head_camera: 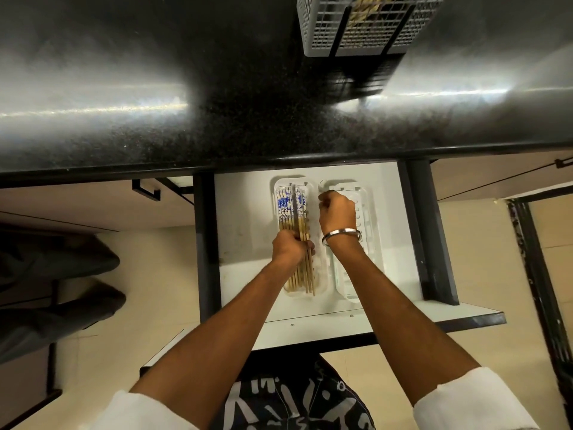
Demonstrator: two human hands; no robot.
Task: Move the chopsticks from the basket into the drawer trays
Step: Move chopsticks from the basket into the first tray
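An open white drawer (245,218) holds two clear plastic trays side by side. The left tray (280,186) contains several wooden chopsticks (291,212) with blue-and-white patterned tops. My left hand (290,245) is closed around the lower part of these chopsticks, over the left tray. My right hand (336,212), with a metal bangle at the wrist, is curled into a fist over the right tray (370,243); whether it holds anything is hidden. The grey mesh basket (356,29) stands on the counter at the top, with more chopsticks inside.
A dark speckled countertop (217,113) overhangs the drawer. Dark drawer rails (431,231) flank both sides. Beige floor tiles lie below. At the left edge another person's legs and shoe (62,305) are in view.
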